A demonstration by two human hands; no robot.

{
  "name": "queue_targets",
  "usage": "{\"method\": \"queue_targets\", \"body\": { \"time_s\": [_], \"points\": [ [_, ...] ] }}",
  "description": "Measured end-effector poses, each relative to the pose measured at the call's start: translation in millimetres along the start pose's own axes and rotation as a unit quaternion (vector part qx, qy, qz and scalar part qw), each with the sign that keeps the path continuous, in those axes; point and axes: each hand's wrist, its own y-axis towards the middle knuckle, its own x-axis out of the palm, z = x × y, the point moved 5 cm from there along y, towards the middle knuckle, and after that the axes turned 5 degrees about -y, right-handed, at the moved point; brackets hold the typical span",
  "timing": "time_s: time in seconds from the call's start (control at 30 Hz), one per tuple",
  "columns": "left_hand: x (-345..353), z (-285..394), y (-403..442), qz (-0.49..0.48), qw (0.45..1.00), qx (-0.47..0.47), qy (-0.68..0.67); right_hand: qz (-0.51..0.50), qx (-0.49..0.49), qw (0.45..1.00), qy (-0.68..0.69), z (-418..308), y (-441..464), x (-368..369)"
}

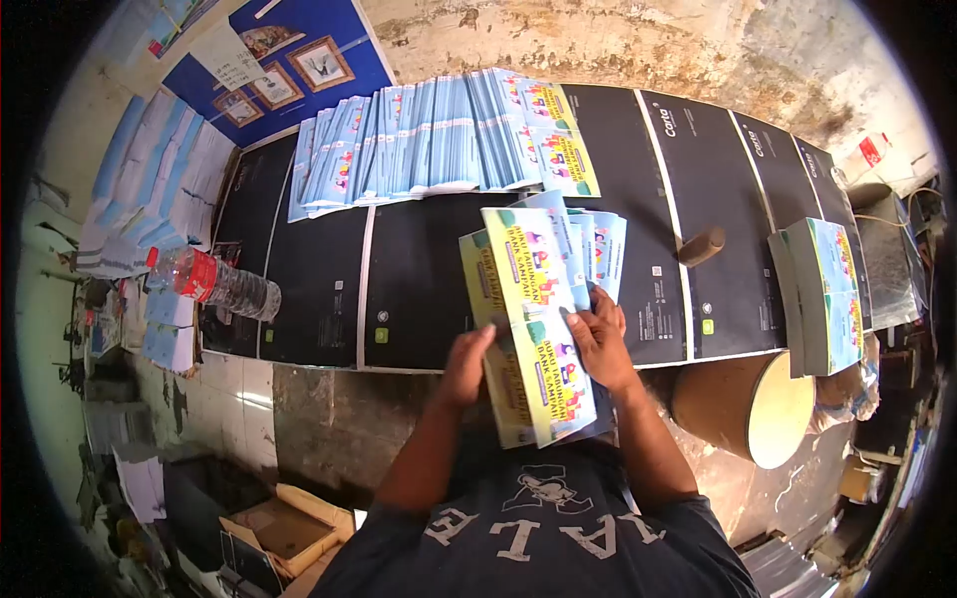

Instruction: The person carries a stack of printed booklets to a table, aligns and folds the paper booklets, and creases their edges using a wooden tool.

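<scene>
Printed booklets with yellow and light-blue covers reading "Buku Tabungan Bank Sampah" are held in front of my chest, over the table's near edge. My right hand grips their right side, thumb on the top cover. At the left edge, my left hand holds a shaded booklet underneath, its fingers partly hidden. Just beyond my right hand, more booklets fan out. A long overlapping row of matching booklets lies along the back of the table.
Black boards cover the table. A water bottle lies at left, near paper stacks. To the right are a wooden-looking peg and a booklet stack. A round drum-like stool stands below the edge.
</scene>
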Motion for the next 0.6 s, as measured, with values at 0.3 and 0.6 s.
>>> {"method": "queue_targets", "body": {
  "time_s": [0.3, 0.6],
  "points": [
    [19.3, -4.6, 3.7, 0.019, 0.994, 0.004, 0.104, 0.017, 0.002, 0.999, -0.051, -10.7, 0.4, -4.0],
    [-9.5, -7.2, 1.4, 0.085, 0.992, 0.021, 0.086, 0.053, 0.008, 0.999, 0.0, -1.0, 1.0, -0.9]
  ]
}}
